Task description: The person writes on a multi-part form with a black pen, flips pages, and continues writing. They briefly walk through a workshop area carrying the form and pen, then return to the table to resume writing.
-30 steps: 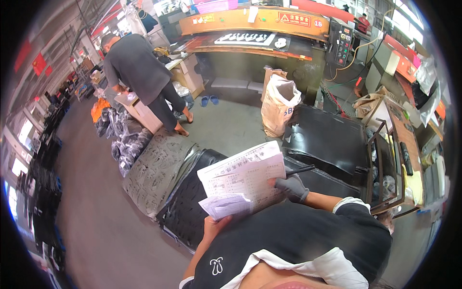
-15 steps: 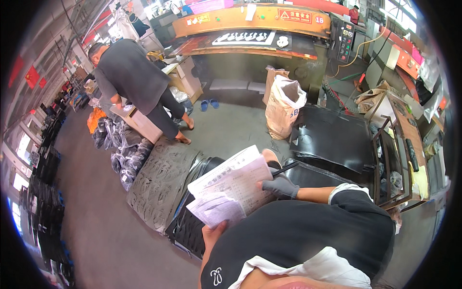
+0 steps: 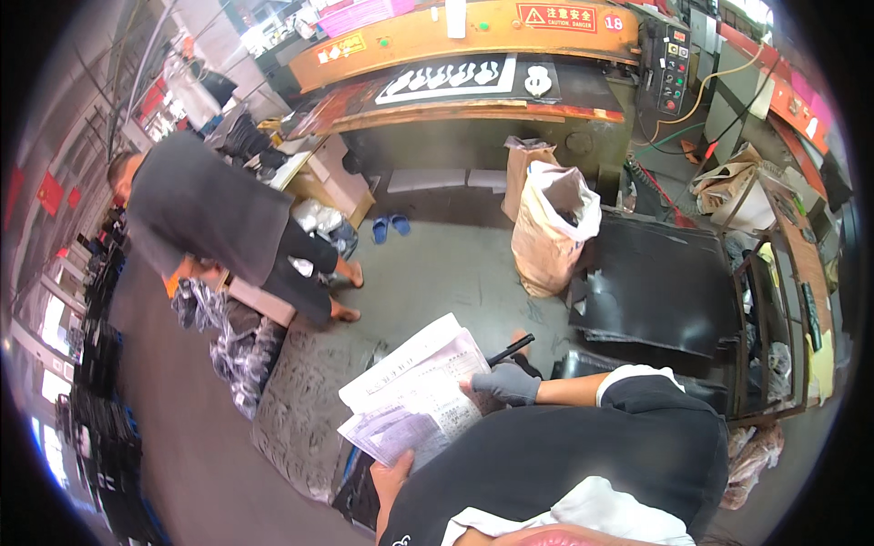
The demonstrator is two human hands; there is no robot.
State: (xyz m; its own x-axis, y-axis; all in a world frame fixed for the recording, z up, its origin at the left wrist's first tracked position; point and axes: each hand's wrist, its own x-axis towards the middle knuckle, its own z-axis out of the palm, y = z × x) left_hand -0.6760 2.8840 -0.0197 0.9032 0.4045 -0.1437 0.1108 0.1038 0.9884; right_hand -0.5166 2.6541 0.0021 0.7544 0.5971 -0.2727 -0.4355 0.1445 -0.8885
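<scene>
A sheaf of printed paper forms (image 3: 428,387) is spread open in front of my chest, with a folded lilac-tinted sheet on its near side. My left hand (image 3: 391,475) is closed on the lower left edge, the thumb on top. My right hand (image 3: 508,384), in a grey fingerless glove, grips the right edge of the forms with its bare thumb tip on the paper. A black pen (image 3: 512,349) sticks up out of this same hand, pointing away to the right. The fingers under the paper are hidden.
Stacked black sheets (image 3: 655,282) lie to the right, beside a metal-framed cart (image 3: 760,318). Ahead, an open paper sack (image 3: 551,232) stands before an orange press (image 3: 455,41). At left another person (image 3: 214,205) bends over a carton near plastic-wrapped bundles (image 3: 241,355). Blue slippers (image 3: 391,227) lie on the floor.
The forms and both hands sit slightly farther left in the picture, still held. The pen's tip points more upward. The other person has bent lower, toward the left.
</scene>
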